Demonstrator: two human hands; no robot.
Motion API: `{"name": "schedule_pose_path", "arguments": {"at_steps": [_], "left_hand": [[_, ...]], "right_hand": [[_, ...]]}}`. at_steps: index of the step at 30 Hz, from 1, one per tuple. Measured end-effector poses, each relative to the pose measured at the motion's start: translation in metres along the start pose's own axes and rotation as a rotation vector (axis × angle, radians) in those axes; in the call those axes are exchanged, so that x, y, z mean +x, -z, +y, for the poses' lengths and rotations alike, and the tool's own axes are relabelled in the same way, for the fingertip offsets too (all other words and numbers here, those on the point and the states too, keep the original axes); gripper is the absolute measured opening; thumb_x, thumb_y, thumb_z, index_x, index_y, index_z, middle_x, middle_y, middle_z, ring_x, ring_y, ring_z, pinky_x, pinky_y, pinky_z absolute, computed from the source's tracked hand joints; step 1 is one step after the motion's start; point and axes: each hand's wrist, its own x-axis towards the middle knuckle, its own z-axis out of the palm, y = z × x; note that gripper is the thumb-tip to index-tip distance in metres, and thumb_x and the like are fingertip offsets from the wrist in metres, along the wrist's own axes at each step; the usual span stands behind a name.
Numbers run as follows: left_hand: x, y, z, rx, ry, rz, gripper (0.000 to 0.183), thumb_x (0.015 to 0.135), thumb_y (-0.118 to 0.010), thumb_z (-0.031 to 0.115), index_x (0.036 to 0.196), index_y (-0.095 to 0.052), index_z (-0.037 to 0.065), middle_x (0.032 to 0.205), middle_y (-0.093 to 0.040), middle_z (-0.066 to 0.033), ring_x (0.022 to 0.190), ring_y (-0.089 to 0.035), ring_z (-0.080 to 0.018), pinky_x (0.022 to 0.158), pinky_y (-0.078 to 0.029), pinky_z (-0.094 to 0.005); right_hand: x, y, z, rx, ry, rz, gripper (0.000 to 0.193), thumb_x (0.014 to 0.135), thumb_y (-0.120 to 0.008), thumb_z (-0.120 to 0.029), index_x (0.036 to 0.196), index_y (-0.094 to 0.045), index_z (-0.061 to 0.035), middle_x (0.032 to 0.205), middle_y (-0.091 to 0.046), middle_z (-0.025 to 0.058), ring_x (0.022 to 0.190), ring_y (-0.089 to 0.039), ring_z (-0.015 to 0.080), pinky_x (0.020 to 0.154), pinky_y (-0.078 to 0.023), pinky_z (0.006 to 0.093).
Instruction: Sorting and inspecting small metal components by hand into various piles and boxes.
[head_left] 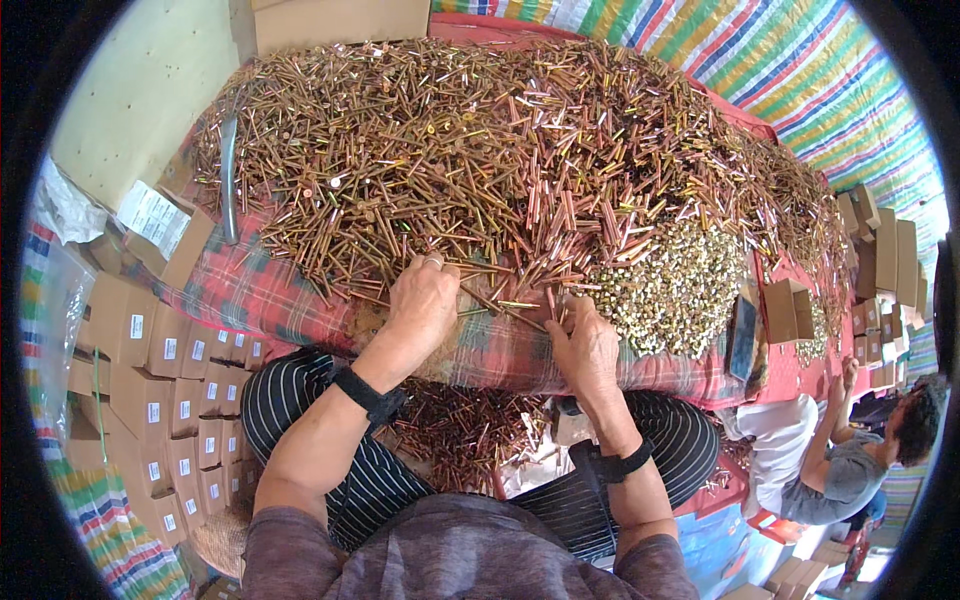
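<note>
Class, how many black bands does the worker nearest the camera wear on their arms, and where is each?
2. The left band is worn just behind the left hand, the right band just behind the right hand. Both show plainly.

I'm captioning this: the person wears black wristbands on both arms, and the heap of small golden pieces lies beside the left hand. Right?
Not quite: in the head view, the heap of small golden pieces lies beside the right hand, not the left hand. The black wristbands are correct.

Glossy metal rods [400, 180], shiny brassy metal pieces [680, 290], matt plaid cloth [500, 362], cardboard boxes [140, 400] — smooth, matt — glossy plastic sheeting [790, 70]
</note>
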Motion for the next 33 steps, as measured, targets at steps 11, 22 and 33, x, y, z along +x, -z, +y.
{"name": "schedule_pose_path", "arguments": {"at_steps": [11, 22, 33], "left_hand": [[0.004, 0.009, 0.011, 0.065, -0.077, 0.124, 0.011, 0.073, -0.058, 0.006, 0.082, -0.058, -0.001, 0.082, -0.059, -0.0180, 0.083, -0.058, -0.0342, 0.073, -0.047, -0.0413], [-0.003, 0.021, 0.032, -1.137, 0.149, -0.379, 0.029, 0.087, -0.050, 0.016, 0.109, -0.060, 0.000, 0.068, -0.054, 0.0026, 0.062, -0.047, -0.0044, 0.056, -0.039, -0.0203], [-0.004, 0.032, 0.039, -0.846, 0.013, -0.312, 0.028, 0.085, -0.048, 0.015, 0.103, -0.063, 0.000, 0.066, -0.056, -0.0001, 0.061, -0.050, -0.0062, 0.056, -0.041, -0.0229]], "right_hand": [[-0.006, 0.009, 0.000, -0.060, 0.037, -0.015, 0.025, 0.076, -0.064, -0.007, 0.099, -0.057, -0.0043, 0.086, -0.060, 0.0188, 0.076, -0.060, 0.0389, 0.064, -0.049, 0.0453], [-0.007, 0.016, -0.026, 0.074, 0.090, 0.040, 0.019, 0.083, -0.055, -0.004, 0.101, -0.059, -0.0098, 0.089, -0.057, 0.0140, 0.074, -0.060, 0.0365, 0.062, -0.048, 0.0437], [-0.008, 0.015, -0.023, 0.061, 0.138, 0.068, 0.025, 0.077, -0.054, 0.002, 0.099, -0.060, -0.0082, 0.090, -0.057, 0.0135, 0.075, -0.060, 0.0353, 0.063, -0.049, 0.0425]]}}
